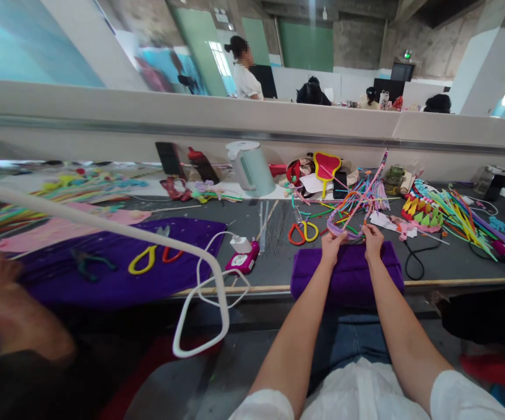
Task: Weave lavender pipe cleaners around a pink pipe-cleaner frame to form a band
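Observation:
Both hands are raised over a folded purple cloth (346, 271) at the table's front edge. My left hand (333, 244) is closed on the lower left part of a looped purple pipe-cleaner piece (331, 226). Closed at the other side of that piece, my right hand (372, 240) pinches its right end. Long pink and purple stems rise from the piece toward the back. Behind my hands lies a loose heap of coloured pipe cleaners (377, 195). Scissors with red and yellow handles (310, 231) rest to the left of my left hand.
A white lamp arm (147, 233) crosses the left side. Beside a white charger (240, 244) is a magenta power strip (244, 259). A pale green kettle (254, 169) stands behind. At far left, another person's arm (16, 303) is near a purple cloth (125, 286) with pliers (91, 263).

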{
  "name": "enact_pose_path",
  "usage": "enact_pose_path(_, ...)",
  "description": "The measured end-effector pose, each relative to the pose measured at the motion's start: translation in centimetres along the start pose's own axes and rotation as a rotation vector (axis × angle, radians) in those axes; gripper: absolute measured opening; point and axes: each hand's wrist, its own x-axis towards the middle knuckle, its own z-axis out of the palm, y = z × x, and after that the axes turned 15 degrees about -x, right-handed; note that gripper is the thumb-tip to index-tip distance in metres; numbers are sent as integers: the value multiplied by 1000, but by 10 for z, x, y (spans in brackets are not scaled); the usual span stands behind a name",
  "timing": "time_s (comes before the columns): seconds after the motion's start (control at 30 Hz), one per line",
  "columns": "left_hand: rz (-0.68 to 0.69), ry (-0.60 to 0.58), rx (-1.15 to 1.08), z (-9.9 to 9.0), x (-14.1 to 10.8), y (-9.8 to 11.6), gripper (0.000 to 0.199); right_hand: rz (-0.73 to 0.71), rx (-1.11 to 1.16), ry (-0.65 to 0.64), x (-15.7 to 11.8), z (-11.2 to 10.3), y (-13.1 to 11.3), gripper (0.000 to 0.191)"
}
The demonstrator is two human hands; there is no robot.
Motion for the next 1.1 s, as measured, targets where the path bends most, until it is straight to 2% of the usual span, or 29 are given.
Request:
enact_pose_path(0.23,-80,-5,-2,0,0,6,40,70,149,-231,0,-6,-5,30)
enact_pose_path(0.4,-88,-16,-14,0,-1,6,40,76,192,-282,0,-6,-8,30)
enact_pose_path(0.53,-75,-11,-11,0,-1,5,40,60,125,-308,-2,-3,-7,31)
enact_pose_path(0.7,-15,8,11,1,-1,2,38,-38,21,-177,-6,2,-7,35)
enact_pose_path(0.83,39,-8,71,1,-1,0,33,-174,-274,12,-12,3,-11,37)
enact_pose_path(0.93,51,-35,110,1,-1,-1,31,-215,-454,138,-15,2,-14,33)
enact_pose_path(1.1,50,-31,120,1,-1,-1,30,-222,-485,187,-17,3,-15,26)
